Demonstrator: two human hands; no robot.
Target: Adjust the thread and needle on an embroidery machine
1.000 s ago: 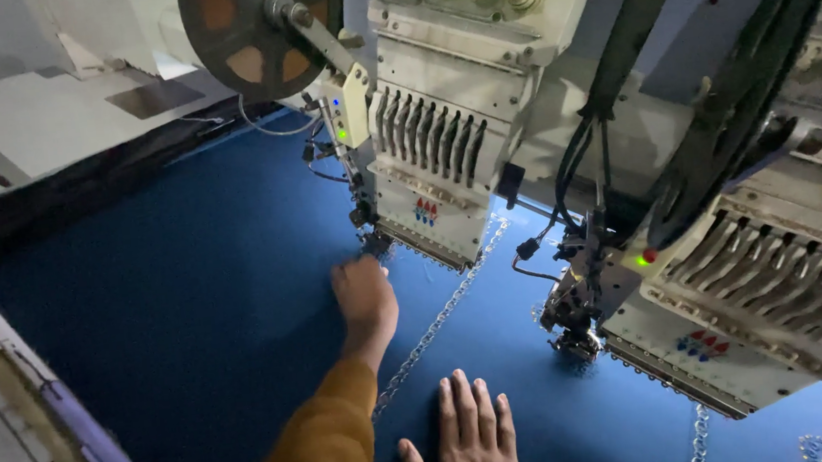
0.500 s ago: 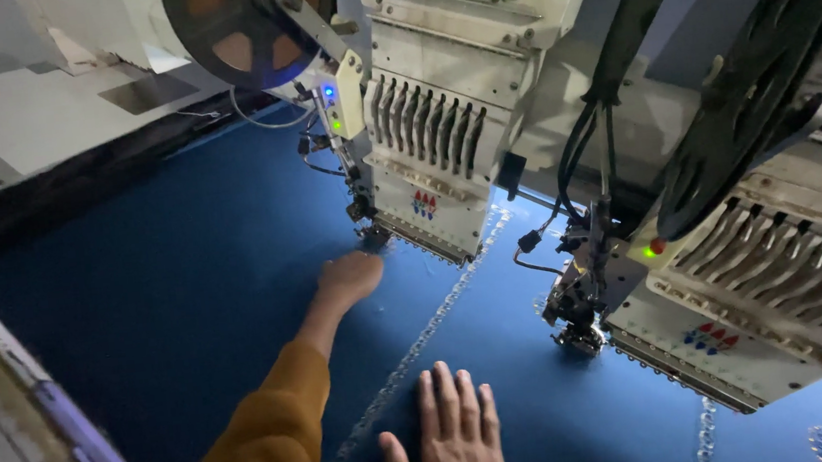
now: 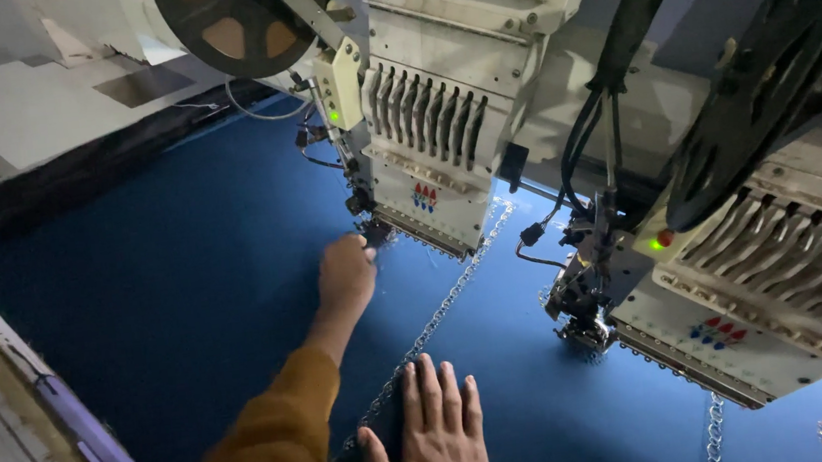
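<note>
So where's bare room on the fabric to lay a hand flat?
The widest bare patch of blue fabric lies left of the left hand, toward the pale frame edge. A smaller one sits between the right hand and the right embroidery head. Crowded: under the left embroidery head and along the stitched chain line.

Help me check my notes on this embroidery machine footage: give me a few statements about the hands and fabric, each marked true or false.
1. The left hand reaches up to the needle area of the nearer embroidery head. True.
2. The right hand grips a pair of scissors. False: it lies flat, fingers spread, on the blue fabric.
3. The fabric is red. False: it is blue.
4. A stitched chain-like line runs across the fabric between the hands. True.
5. The left arm wears an orange-brown sleeve. True.
</note>
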